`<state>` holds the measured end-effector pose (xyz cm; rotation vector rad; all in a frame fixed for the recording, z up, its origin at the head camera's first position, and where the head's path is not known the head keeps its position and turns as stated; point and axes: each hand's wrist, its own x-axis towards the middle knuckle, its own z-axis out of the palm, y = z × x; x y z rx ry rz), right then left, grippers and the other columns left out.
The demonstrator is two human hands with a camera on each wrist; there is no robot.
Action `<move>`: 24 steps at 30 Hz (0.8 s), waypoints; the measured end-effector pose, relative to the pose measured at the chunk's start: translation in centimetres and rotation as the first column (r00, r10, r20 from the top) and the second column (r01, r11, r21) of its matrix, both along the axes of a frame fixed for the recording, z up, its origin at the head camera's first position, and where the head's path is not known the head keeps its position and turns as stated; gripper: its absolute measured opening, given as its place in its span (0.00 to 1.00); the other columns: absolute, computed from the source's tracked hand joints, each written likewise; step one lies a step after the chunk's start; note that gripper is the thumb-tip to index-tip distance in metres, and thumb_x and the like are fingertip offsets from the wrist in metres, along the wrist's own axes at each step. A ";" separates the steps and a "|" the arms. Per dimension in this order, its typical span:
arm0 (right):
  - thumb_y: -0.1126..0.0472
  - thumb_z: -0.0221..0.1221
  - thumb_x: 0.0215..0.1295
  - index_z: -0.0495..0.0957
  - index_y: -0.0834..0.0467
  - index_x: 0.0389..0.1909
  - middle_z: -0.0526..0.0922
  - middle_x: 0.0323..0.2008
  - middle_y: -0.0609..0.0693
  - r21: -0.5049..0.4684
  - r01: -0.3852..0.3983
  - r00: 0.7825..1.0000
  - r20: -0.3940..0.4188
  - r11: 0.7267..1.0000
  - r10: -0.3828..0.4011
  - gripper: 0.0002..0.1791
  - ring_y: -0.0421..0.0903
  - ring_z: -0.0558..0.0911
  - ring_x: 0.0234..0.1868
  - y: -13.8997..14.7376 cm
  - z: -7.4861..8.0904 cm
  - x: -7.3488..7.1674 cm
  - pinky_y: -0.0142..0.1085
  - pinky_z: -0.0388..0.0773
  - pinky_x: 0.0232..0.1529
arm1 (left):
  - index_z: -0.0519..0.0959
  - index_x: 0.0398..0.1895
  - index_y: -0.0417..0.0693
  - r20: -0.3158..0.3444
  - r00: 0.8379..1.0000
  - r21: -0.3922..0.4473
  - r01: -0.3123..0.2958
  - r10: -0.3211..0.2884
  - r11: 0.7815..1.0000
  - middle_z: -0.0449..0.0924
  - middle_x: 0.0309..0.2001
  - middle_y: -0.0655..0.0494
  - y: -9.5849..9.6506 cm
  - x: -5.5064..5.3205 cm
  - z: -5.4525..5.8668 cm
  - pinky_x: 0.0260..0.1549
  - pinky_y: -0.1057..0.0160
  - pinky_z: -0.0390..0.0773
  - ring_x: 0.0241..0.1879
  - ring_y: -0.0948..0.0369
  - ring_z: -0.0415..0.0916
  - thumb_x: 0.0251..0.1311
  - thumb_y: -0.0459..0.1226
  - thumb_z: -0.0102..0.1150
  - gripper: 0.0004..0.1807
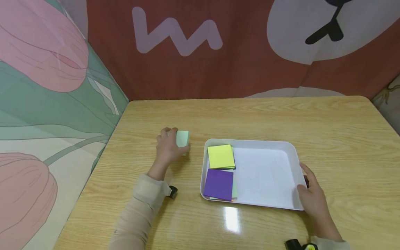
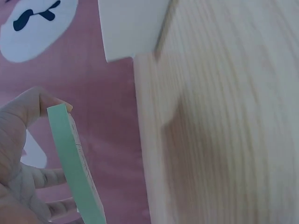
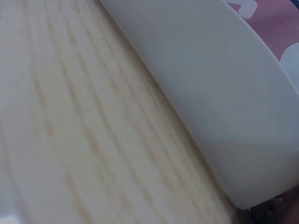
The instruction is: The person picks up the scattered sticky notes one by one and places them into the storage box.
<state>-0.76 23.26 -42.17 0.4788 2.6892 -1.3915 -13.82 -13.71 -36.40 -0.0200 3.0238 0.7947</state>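
A pale green sticky note pad [image 1: 182,138] is held between the thumb and fingers of my left hand [image 1: 167,148], to the left of the tray. In the left wrist view the pad [image 2: 74,163] shows edge-on, raised above the table. My right hand [image 1: 315,198] grips the right end of the white tray [image 1: 265,173], thumb over the rim. Inside the tray, a yellow pad [image 1: 221,156] lies at the back left and a purple pad [image 1: 218,184] at the front left. Green edges show beneath both. Only the tray's outer wall [image 3: 201,79] shows in the right wrist view.
The wooden table [image 1: 250,118] runs back to a reddish-brown printed cloth [image 1: 193,76]. A flower-print cloth [image 1: 62,114] borders its left side. Each sleeve has a small black device [image 1: 172,191] at the cuff.
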 end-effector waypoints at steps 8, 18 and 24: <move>0.68 0.34 0.59 0.40 0.51 0.66 0.62 0.49 0.67 -0.028 -0.003 1.000 -0.016 1.000 0.003 0.33 0.60 0.65 0.44 -0.3 -0.1 0.0 0.48 0.65 0.35 | 0.61 0.57 0.44 -0.045 0.991 -0.008 0.123 -0.123 0.992 0.52 0.57 0.43 1.8 0.8 0.4 0.33 0.48 0.67 0.49 0.44 0.54 0.36 0.46 0.61 0.40; 0.68 0.34 0.60 0.39 0.50 0.66 0.60 0.51 0.67 -0.032 0.027 1.000 0.011 0.999 -0.027 0.33 0.61 0.63 0.47 -0.2 0.0 0.0 0.51 0.63 0.38 | 0.63 0.57 0.45 -0.040 0.958 0.003 0.284 -0.283 0.959 0.54 0.58 0.43 4.4 1.6 0.5 0.36 0.48 0.66 0.49 0.46 0.56 0.32 0.44 0.63 0.41; 0.68 0.34 0.60 0.40 0.51 0.66 0.61 0.50 0.66 -0.015 0.020 1.000 -0.013 1.000 -0.021 0.32 0.59 0.64 0.45 -0.1 0.0 -0.1 0.48 0.64 0.37 | 0.63 0.57 0.47 -0.017 0.936 0.003 0.353 -0.352 0.936 0.55 0.58 0.45 5.8 2.1 0.3 0.37 0.49 0.64 0.50 0.48 0.57 0.31 0.44 0.63 0.41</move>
